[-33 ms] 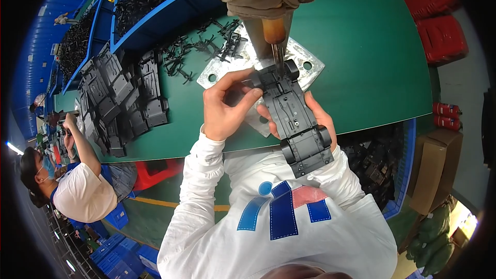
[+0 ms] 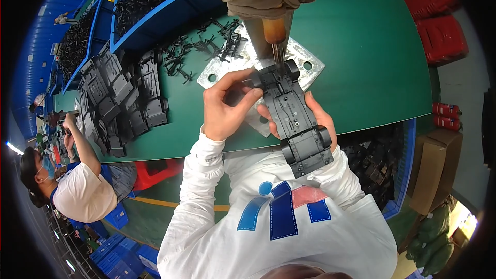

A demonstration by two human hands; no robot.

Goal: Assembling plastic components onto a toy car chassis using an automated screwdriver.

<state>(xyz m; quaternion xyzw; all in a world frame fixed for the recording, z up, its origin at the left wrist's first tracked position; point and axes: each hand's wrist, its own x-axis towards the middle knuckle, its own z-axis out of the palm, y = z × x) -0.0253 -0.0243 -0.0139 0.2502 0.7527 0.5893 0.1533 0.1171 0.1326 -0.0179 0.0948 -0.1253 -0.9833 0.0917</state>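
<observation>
A black plastic toy car chassis [image 2: 295, 111] is held tilted above the table's front edge, its far end under the tip of an upright metal tool [image 2: 278, 54]. My right hand [image 2: 321, 118] grips the chassis from beneath, thumb along its right side and fingertips showing at its left. At the far left corner, my left hand [image 2: 226, 104] closes thumb and forefinger on the chassis beside a wheel; its other fingers are partly hidden. Below the tool, a silvery metal plate [image 2: 305, 54] lies on the green table, partly covered by the chassis and my hands.
Loose black forked parts [image 2: 178, 59] and stacked black chassis plates [image 2: 111, 98] lie left. Blue bins [image 2: 155, 18] of small black parts stand behind them. A blue crate [image 2: 408, 170] sits low right beside a cardboard box [image 2: 435, 170]. Another person [image 2: 85, 191] works at left.
</observation>
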